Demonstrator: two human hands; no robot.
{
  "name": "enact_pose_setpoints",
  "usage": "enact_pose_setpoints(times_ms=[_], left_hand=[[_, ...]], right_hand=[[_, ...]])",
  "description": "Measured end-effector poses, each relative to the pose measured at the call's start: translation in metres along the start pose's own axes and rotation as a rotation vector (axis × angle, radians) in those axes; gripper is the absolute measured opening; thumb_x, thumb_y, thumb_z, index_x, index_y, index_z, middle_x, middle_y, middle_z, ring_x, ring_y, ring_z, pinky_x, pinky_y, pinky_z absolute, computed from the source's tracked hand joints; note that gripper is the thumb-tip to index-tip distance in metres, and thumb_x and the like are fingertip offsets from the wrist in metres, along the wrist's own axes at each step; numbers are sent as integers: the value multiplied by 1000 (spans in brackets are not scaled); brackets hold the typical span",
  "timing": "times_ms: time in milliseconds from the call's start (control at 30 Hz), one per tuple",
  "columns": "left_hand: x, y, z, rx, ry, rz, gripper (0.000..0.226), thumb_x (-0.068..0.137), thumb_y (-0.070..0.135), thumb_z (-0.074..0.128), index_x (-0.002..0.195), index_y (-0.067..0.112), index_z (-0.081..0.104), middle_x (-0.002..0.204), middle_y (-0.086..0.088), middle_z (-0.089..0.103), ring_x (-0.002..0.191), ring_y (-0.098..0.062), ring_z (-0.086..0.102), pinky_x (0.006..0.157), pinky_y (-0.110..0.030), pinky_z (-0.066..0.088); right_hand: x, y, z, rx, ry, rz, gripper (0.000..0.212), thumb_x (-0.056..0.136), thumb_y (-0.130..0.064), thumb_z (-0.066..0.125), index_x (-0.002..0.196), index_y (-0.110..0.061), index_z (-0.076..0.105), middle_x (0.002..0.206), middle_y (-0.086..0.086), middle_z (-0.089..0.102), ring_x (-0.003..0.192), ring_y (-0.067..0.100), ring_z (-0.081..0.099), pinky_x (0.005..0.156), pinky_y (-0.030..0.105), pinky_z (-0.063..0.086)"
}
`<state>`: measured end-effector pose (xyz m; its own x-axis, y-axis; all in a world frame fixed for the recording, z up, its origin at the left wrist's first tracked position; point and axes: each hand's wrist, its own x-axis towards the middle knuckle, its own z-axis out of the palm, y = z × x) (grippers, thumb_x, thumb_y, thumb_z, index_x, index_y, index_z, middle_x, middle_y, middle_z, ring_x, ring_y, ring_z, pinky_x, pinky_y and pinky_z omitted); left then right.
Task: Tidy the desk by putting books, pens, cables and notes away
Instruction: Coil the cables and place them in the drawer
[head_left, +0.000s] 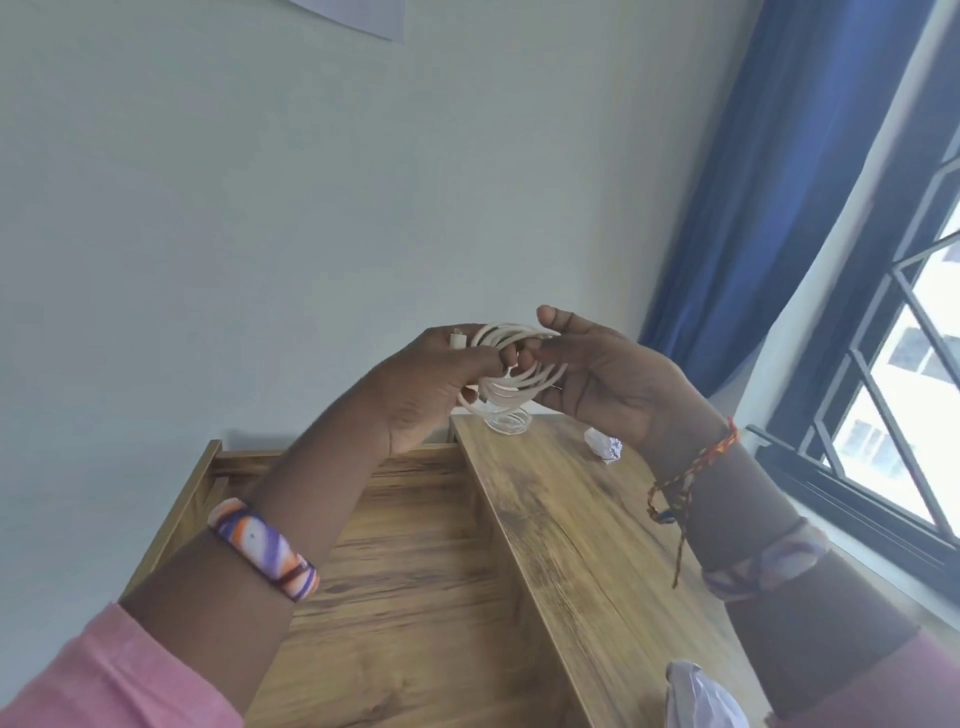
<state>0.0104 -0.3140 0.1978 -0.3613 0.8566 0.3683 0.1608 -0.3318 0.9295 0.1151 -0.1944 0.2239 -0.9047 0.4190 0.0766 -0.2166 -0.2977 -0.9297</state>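
A white cable (519, 382) is wound into a coil of several loops, held up in the air above the far end of the wooden desk (571, 545). My left hand (426, 384) grips the coil's left side, with the cable's plug end sticking up beside its fingers. My right hand (602, 374) holds the coil's right side, thumb raised over the top loops. A crumpled white paper note (603, 446) lies on the desk's raised right section, below my right hand.
A clear glass holder (508, 420) stands at the desk's far edge under the coil. A crumpled white plastic bag (701, 696) sits at the near right. The wall is close behind, a blue curtain (753, 208) and a barred window on the right.
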Motion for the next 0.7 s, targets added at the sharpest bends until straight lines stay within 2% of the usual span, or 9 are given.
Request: enact_pose_setpoints(times_ms=[67, 133, 233, 300, 367, 500, 567, 633, 700], left_hand=[[-2, -6, 1, -306, -34, -52, 11, 79, 9, 61, 76, 16, 69, 76, 3, 67, 72, -6, 61, 63, -16, 47], [-4, -9, 3, -416, -58, -68, 17, 81, 21, 55, 85, 12, 69, 82, 2, 68, 78, -8, 65, 68, -17, 52], [-7, -11, 6, -153, -6, -75, 29, 93, 26, 45, 101, 3, 62, 85, 1, 67, 76, -5, 63, 66, -14, 51], [-7, -11, 7, 50, 72, -81, 27, 95, 21, 46, 100, 1, 62, 88, -4, 66, 80, -12, 62, 75, -24, 52], [-8, -9, 10, 79, 98, -108, 20, 94, 15, 50, 99, 2, 64, 90, -10, 65, 81, -18, 62, 78, -33, 55], [-9, -6, 12, 140, 55, -132, 24, 94, 19, 50, 108, 3, 61, 94, -10, 63, 81, -18, 61, 76, -34, 53], [-10, -5, 15, 260, 24, -114, 22, 96, 25, 46, 109, 15, 60, 90, -2, 61, 76, -10, 58, 72, -29, 52], [-10, -6, 19, 449, 23, -14, 18, 97, 31, 42, 107, 34, 56, 81, 9, 58, 60, 5, 55, 60, -14, 48], [-7, -11, 20, 712, 84, 90, 16, 95, 39, 41, 107, 42, 51, 83, 12, 59, 70, 3, 60, 61, -11, 43]], right_hand=[[2, -1, -1, 43, 0, 11, 28, 85, 14, 47, 88, -12, 56, 72, 12, 65, 57, 18, 64, 60, 26, 56], [3, -1, -5, 77, -13, 39, 27, 87, 12, 46, 86, -12, 59, 75, 11, 65, 58, 17, 63, 59, 25, 56], [4, 4, -13, -15, -79, 72, 25, 85, 9, 48, 94, -9, 63, 82, 10, 64, 66, 16, 61, 65, 26, 55], [3, 6, -15, -81, -111, 78, 25, 87, 8, 45, 102, -4, 62, 85, 11, 67, 72, 17, 60, 69, 26, 55], [1, 6, -16, -109, -137, 72, 24, 89, 7, 44, 106, 0, 60, 85, 11, 68, 72, 17, 62, 72, 27, 56], [-5, 2, -19, -125, -211, 45, 31, 80, -6, 53, 110, 1, 60, 93, 12, 66, 79, 19, 60, 75, 29, 56], [-7, 2, -21, -126, -231, 40, 32, 80, -10, 54, 108, 2, 60, 87, 10, 67, 67, 14, 62, 69, 26, 55], [-9, 5, -21, -155, -237, 24, 25, 86, -10, 50, 104, 5, 60, 81, 9, 68, 62, 11, 63, 63, 22, 55], [-8, 9, -20, -213, -191, -22, 21, 92, -7, 46, 99, 6, 61, 76, 8, 68, 61, 12, 65, 61, 22, 55]])
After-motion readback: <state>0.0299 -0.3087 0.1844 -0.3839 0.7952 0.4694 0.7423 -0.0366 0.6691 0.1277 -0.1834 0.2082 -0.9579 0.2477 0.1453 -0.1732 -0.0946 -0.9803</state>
